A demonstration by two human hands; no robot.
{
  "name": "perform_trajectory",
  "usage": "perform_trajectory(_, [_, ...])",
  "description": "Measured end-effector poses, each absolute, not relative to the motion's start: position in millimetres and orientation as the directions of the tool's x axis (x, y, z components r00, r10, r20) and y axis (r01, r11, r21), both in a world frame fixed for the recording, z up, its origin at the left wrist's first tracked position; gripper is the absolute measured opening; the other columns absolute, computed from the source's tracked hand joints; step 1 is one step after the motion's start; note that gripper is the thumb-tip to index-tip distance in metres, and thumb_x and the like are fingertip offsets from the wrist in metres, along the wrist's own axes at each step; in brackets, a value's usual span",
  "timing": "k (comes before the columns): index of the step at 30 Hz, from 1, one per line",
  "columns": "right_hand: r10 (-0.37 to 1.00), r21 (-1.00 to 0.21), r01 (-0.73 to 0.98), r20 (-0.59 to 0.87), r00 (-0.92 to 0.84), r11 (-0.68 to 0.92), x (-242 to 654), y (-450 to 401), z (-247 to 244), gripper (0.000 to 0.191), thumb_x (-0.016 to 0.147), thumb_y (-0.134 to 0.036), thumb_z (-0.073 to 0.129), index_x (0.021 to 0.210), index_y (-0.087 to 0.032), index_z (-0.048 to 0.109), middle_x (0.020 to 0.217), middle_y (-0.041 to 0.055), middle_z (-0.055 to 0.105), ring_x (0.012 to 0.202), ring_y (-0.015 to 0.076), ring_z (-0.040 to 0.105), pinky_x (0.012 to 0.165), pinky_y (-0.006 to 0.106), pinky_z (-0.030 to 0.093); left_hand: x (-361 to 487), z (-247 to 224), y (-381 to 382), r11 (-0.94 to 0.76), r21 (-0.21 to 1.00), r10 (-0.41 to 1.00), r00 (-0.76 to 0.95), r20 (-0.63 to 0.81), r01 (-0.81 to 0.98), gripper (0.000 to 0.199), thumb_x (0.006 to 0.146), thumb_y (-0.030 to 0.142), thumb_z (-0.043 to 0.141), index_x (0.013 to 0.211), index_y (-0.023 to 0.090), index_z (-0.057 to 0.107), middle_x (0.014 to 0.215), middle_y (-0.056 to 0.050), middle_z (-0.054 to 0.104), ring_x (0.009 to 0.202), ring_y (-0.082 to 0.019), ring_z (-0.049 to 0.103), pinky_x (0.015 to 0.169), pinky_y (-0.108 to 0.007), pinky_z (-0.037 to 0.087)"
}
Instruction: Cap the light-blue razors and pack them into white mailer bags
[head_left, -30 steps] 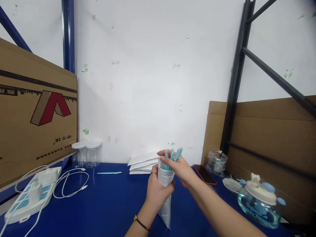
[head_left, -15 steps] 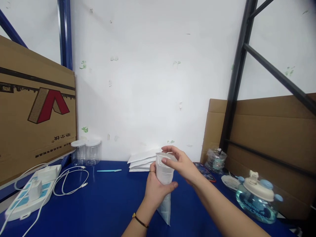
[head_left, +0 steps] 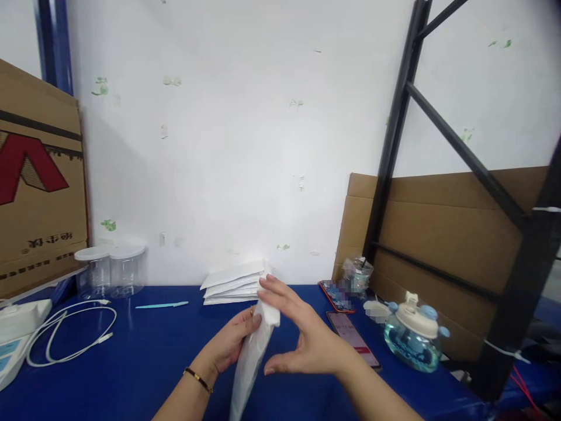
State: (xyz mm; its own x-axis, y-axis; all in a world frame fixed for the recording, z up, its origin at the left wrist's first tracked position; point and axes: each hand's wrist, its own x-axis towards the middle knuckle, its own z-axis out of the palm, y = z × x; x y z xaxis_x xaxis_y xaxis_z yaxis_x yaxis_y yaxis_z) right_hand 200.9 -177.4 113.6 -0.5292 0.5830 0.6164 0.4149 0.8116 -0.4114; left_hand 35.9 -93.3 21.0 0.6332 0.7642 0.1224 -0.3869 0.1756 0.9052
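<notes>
A white padded envelope (head_left: 250, 368) stands tilted and edge-on above the blue table, its top folded over. My left hand (head_left: 228, 338) is closed on its upper left side, with the thumb near the fold. At the folded top, the fingers of my right hand (head_left: 302, 330) lie stretched along the edge and appear to touch it. The right thumb is spread well away, beside the envelope's right face. Behind the hands lies a stack of white padded envelopes (head_left: 234, 283) against the wall.
Two clear lidded jars (head_left: 127, 272), a light-blue knife-like tool (head_left: 161, 305), a white cable (head_left: 52, 333) and a power strip (head_left: 13, 345) are on the left. To the right are two phones (head_left: 354, 339), a bagged cup (head_left: 357, 275) and a blue-tinted bottle (head_left: 412, 336).
My view has turned right, bringing a second phone into sight. The envelope has turned edge-on, its top now folded over. My right thumb has come off the envelope's opening and spread downward.
</notes>
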Motion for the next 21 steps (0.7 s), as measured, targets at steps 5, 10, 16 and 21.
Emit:
perform_trajectory(5, [0.537, -0.272, 0.463, 0.411, -0.737, 0.844, 212.5, -192.8, 127.8, 0.028, 0.089, -0.026, 0.05, 0.115, -0.032, 0.06, 0.1, 0.0017, 0.07, 0.1, 0.0182, 0.06, 0.097, 0.033, 0.037, 42.3, 26.1, -115.8, 0.356, 0.922, 0.5, 0.864, -0.053, -0.149, 0.019, 0.067, 0.032, 0.071, 0.076, 0.015, 0.067, 0.058, 0.002, 0.059, 0.05, -0.01, 0.052, 0.054, -0.022, 0.042])
perform_trajectory(10, [0.821, -0.476, 0.684, 0.452, -0.349, 0.552, 277.7, -175.0, 140.2, 0.025, 0.089, -0.036, 0.047, 0.087, -0.022, 0.068, 0.071, 0.0024, 0.066, 0.061, 0.0154, 0.057, 0.058, 0.024, 0.043, 33.9, 14.9, -96.9, 0.275, 0.96, 0.53, 0.825, -0.198, 0.054, 0.025, 0.069, 0.037, 0.07, 0.084, 0.016, 0.068, 0.082, -0.004, 0.068, 0.078, -0.018, 0.063, 0.069, -0.026, 0.046])
perform_trajectory(16, [0.932, -0.932, 0.289, 0.288, 0.219, 0.219, 376.0, -99.4, 131.3, 0.038, 0.075, -0.049, 0.061, 0.097, -0.019, 0.061, 0.061, 0.0004, 0.059, 0.043, 0.012, 0.044, 0.04, 0.023, 0.031, 9.6, -17.0, -42.9, 0.452, 0.891, 0.473, 0.857, -0.203, -0.039, 0.046, 0.072, 0.047, 0.068, 0.106, 0.018, 0.057, 0.099, -0.007, 0.062, 0.087, -0.021, 0.063, 0.07, -0.031, 0.048])
perform_trajectory(21, [0.913, -0.966, 0.251, 0.162, 0.376, 0.068, 410.4, -33.4, 66.2, 0.031, 0.07, -0.046, 0.062, 0.084, -0.018, 0.059, 0.055, 0.0003, 0.054, 0.038, 0.0111, 0.04, 0.036, 0.024, 0.026, 5.6, -26.1, -35.7, 0.488, 0.864, 0.466, 0.874, -0.14, -0.122, 0.035, 0.076, 0.036, 0.067, 0.105, 0.019, 0.057, 0.101, -0.006, 0.062, 0.094, -0.02, 0.062, 0.078, -0.031, 0.047])
